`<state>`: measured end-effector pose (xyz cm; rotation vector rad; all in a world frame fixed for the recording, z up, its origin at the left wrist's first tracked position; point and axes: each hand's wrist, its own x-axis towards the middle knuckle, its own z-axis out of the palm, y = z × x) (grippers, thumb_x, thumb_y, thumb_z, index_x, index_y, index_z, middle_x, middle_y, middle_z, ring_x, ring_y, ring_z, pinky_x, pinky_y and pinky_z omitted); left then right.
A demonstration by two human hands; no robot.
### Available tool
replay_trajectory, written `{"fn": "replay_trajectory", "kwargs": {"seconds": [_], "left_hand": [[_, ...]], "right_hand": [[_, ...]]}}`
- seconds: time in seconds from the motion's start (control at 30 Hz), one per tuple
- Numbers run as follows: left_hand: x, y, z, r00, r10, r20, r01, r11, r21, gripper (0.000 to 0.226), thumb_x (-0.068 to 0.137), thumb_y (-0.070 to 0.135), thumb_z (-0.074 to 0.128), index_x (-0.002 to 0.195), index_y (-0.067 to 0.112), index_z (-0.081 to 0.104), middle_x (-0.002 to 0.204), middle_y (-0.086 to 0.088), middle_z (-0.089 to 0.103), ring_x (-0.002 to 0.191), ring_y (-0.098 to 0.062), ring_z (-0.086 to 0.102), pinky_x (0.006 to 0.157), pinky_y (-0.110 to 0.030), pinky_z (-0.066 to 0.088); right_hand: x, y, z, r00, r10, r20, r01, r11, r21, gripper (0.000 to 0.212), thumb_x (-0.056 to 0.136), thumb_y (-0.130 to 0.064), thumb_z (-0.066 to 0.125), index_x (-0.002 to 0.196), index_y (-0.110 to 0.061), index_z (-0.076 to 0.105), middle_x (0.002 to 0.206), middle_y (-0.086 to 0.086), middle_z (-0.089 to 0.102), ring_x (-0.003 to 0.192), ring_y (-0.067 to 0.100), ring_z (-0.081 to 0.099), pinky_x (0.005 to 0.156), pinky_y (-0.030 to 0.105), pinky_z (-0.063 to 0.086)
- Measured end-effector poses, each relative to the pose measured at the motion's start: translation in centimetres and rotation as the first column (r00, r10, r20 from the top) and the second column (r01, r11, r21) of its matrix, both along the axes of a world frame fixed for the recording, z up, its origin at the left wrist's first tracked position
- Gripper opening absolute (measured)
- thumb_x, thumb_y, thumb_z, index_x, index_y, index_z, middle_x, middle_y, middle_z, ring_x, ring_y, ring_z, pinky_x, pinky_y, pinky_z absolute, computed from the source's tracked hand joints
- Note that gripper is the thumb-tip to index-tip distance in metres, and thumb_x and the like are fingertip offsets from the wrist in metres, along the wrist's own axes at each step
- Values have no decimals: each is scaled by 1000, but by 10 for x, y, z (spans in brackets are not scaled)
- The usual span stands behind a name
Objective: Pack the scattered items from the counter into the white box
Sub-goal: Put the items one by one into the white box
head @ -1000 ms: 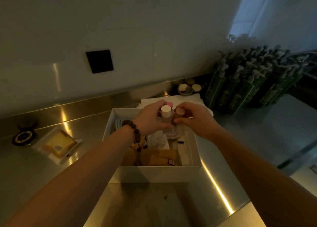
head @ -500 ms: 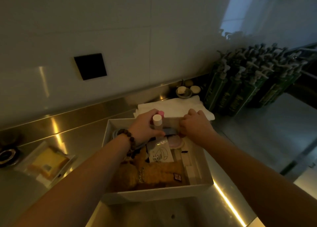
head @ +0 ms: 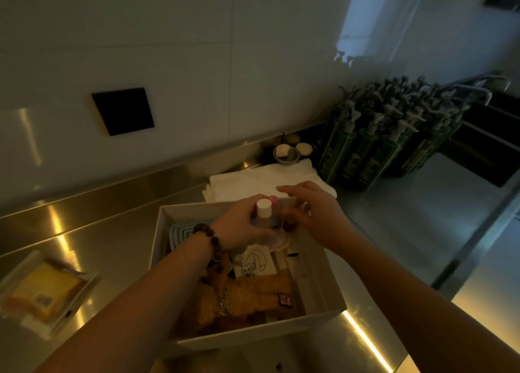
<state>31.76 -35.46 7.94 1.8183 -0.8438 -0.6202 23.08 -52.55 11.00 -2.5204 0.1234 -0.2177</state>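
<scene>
Dim light. Packing step under way: small bottles going into the far end of the white box [head: 332, 296]. Left hand [head: 242, 227] has its fingers wrapped round a clear bottle with white cap [head: 264, 213], upright, low over the box's back edge; a pink-capped one sits just behind. Right hand [head: 315, 215] beside it, fingers loosely spread, apparently holding nothing, though blur makes that unsure. Next: seat the bottle upright among the contents. A wrapped yellow item [head: 45, 291] lies unpacked on the surface [head: 107, 248], well left.
</scene>
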Motion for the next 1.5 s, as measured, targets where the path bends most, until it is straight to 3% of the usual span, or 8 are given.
{"fn": "replay_trajectory", "kwargs": {"seconds": [0.23,0.6,0.83,1.03,1.17,1.3,1.37,1.5], "left_hand": [[-11,-10,7,989,-146,22,147,989,-23,45,76,13,74,118,19,58,112,5,64,103,-4,58,88,-20,48],[2,22,5,993,101,68,-100,995,-6,31,74,14,75,101,22,60,101,6,61,92,-5,56,71,-17,43],[-1,35,1,993,79,86,-81,996,20,32,74,16,75,99,26,58,101,5,62,93,-8,58,73,-21,46],[-3,39,3,989,81,123,-86,996,35,35,74,17,75,105,21,58,102,7,61,91,-2,55,70,-16,42],[-6,38,4,989,77,124,-82,996,37,37,74,16,75,106,21,57,104,5,61,95,-8,56,76,-21,46],[-9,31,7,990,78,114,-84,995,49,38,75,16,75,107,19,56,105,2,61,97,-14,57,81,-29,50],[-16,22,10,992,36,118,-44,997,66,37,76,17,74,108,20,56,103,6,61,97,-12,57,80,-23,48],[-36,-2,11,993,-108,54,103,991,89,33,82,12,68,114,15,57,106,-5,65,96,-18,63,81,-33,55]], "right_hand": [[-18,6,3,999,5,41,-6,999,43,18,88,-14,61,104,-23,64,102,-12,55,90,1,54,73,9,43],[-9,2,8,964,-98,-248,-9,918,-397,23,89,-21,58,108,-13,68,100,9,66,95,27,61,75,29,42],[43,22,20,580,-441,-685,162,886,-434,52,82,-36,66,126,-11,53,120,13,54,109,31,53,90,38,43],[3,19,-1,920,-186,-344,-29,845,-534,19,86,-14,59,103,-13,68,105,10,66,97,28,61,84,40,51],[25,23,16,661,-332,-673,10,901,-434,40,86,-25,64,125,-19,56,126,10,51,115,29,51,97,38,45],[-2,12,24,953,-176,-246,136,976,-173,23,86,-19,64,109,-17,68,98,4,67,93,23,65,78,27,50],[-17,16,31,977,-112,-184,114,994,1,34,84,-23,67,117,-23,63,97,-2,67,86,13,65,75,22,50],[-23,26,34,984,10,-178,-21,998,-62,37,83,-29,69,119,-26,62,100,-12,57,84,-1,55,69,11,41]]}}
